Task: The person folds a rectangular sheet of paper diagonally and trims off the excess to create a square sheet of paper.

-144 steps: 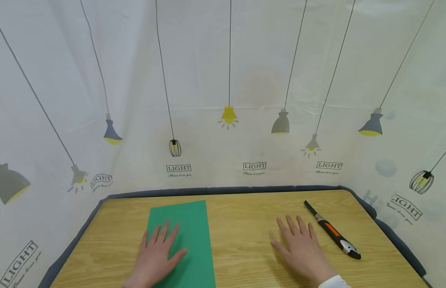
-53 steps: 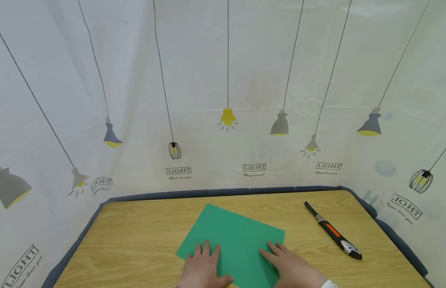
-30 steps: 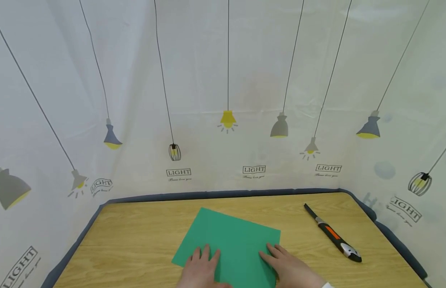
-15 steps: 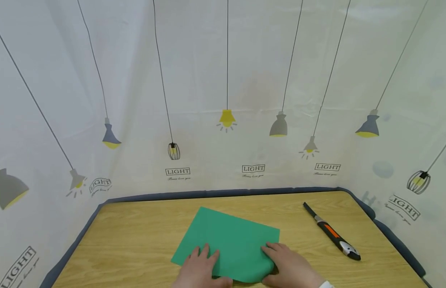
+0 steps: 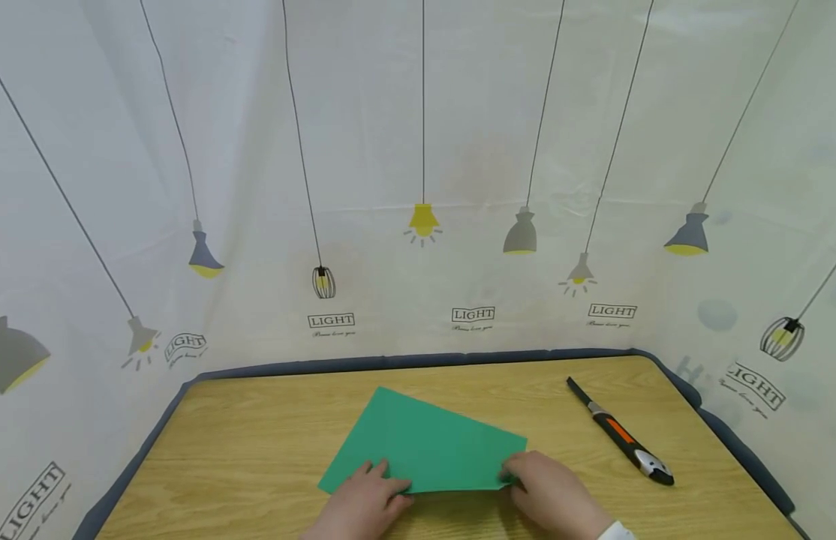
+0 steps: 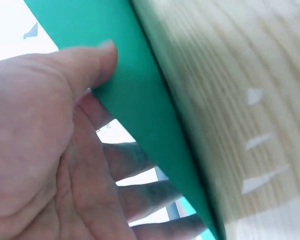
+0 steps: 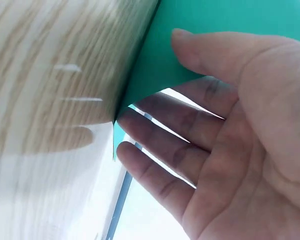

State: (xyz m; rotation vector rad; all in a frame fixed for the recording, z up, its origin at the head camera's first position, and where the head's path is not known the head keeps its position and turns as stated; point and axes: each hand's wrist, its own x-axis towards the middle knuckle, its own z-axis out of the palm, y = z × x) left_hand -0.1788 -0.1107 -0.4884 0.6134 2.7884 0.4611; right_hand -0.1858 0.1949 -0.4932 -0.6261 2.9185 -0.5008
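Note:
A green sheet of paper (image 5: 428, 442) lies slantwise in the middle of the wooden table, its near edge lifted off the surface. My left hand (image 5: 364, 501) pinches that edge at its left part; in the left wrist view my thumb presses one face of the sheet (image 6: 135, 90) and the fingers reach behind it. At the right end, my right hand (image 5: 553, 491) pinches the same edge. The right wrist view shows the thumb on the paper (image 7: 155, 60), with the other fingers behind.
A utility knife (image 5: 620, 431) with a dark blade and a black, orange and silver handle lies right of the paper. Dark padding (image 5: 384, 363) borders the wooden table (image 5: 222, 450). A white curtain (image 5: 377, 135) printed with lamps hangs beyond.
The paper has been turned and brought from the left to the table's middle. Both hands have gone from lying flat to pinching its near edge, which has risen and folded away from me.

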